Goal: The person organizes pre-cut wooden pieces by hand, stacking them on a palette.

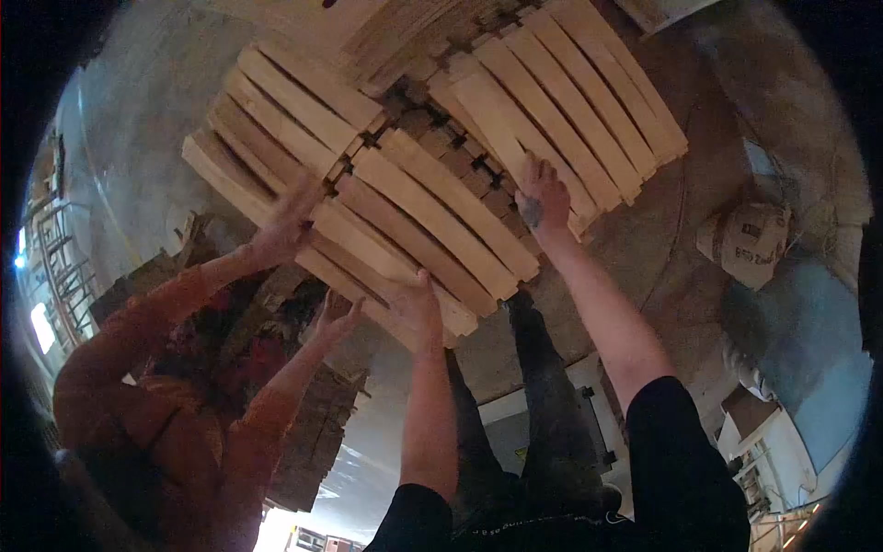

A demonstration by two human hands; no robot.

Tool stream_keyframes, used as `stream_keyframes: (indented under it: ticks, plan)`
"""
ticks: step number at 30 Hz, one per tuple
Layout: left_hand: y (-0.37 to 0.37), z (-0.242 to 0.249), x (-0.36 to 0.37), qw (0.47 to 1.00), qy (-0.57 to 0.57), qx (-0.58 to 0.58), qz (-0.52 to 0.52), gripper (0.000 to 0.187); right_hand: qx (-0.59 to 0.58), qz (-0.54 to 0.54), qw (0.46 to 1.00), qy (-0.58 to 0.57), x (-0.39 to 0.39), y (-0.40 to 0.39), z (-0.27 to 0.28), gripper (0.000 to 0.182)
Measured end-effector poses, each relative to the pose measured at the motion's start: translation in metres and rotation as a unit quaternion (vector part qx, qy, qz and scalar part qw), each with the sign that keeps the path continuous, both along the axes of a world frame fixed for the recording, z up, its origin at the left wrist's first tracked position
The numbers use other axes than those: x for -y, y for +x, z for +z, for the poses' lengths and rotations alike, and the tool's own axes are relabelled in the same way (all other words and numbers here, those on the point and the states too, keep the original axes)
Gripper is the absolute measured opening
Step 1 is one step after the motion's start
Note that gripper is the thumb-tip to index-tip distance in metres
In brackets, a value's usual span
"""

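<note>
Curved wooden slats (pixel 432 221) lie side by side in rows on a stack. My left hand (pixel 416 308) is at the near edge of the middle row, its fingers on a pale slat and its thumb pointing up. Farther right, my right hand (pixel 544 195) is closed on the edge of a slat in the right-hand row (pixel 570 101). Dark gaps run between the slats, and smaller wood blocks (pixel 460 161) show between the two rows.
A co-worker in an orange-brown top (pixel 175 405) stands at the left, one hand (pixel 287 225) on the slats, the other (pixel 333 324) near their lower edge. Stacked wood (pixel 317 432) stands below them. A paper sack (pixel 750 241) lies on the floor at right.
</note>
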State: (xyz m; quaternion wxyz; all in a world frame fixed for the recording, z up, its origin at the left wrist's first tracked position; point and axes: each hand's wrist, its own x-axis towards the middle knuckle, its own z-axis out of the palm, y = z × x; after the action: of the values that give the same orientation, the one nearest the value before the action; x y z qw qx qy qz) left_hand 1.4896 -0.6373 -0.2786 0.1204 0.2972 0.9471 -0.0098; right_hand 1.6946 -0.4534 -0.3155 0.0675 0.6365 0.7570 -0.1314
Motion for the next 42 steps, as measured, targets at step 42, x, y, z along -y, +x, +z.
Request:
stream_keyframes:
  ticks: [42]
  plan:
    - [0.119,0.028,-0.113,0.645,0.237,0.686,0.240,0.077,-0.455,-0.175,0.828,-0.277,0.054,0.096,0.064,0.084]
